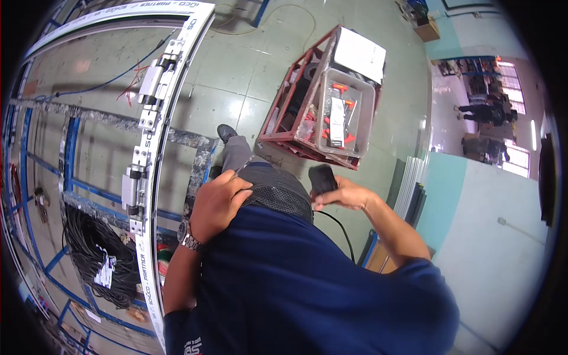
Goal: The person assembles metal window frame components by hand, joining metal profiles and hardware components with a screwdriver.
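One large white frame (pixel 149 242) rests on a blue rack (pixel 70 151), metal hinges (pixel 151 80) along its edge nearest the person. Beyond stands a red cart (pixel 305 151), a plastic bin (pixel 370 118) towards its near corner. The left hand (pixel 218 201), fingers drawn together, is beside the frame's edge; I cannot tell whether it grips anything. The right hand (pixel 350 194) grasps a black object (pixel 322 178) short of the cart's near edge. The step seems to be handling that object; using it at the hinges would call for turning towards the frame.
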A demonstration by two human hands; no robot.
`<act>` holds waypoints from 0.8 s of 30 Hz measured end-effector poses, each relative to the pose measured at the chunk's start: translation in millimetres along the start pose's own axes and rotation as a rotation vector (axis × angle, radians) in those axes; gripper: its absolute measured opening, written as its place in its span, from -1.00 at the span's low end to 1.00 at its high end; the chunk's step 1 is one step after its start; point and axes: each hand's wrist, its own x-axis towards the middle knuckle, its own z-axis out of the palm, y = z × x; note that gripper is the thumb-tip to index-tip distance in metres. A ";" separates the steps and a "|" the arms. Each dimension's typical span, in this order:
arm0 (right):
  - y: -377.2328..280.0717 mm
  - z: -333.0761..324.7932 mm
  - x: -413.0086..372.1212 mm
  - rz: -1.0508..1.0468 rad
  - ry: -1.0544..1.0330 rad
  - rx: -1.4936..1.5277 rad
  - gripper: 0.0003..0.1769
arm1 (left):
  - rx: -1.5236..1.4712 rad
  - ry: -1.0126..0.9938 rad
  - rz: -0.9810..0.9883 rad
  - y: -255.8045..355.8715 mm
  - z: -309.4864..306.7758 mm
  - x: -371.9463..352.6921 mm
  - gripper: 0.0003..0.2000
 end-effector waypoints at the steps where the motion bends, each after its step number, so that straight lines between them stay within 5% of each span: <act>1: 6.7 6.4 -7.6 0.001 0.018 0.043 -0.54 | -0.008 0.004 0.008 -0.4 0.2 1.7 -0.87; 7: 26.0 47.1 -33.8 -0.095 0.192 -0.087 -0.51 | -0.028 -0.044 0.106 0.7 6.0 13.5 -0.87; 16: 69.7 62.7 -47.3 0.044 0.182 0.324 -0.47 | -0.027 -0.050 0.164 1.2 9.4 10.4 -0.86; 24: 70.5 67.4 -38.3 -0.014 0.271 0.146 -0.50 | -0.061 -0.012 0.180 -4.8 7.2 -0.3 -0.87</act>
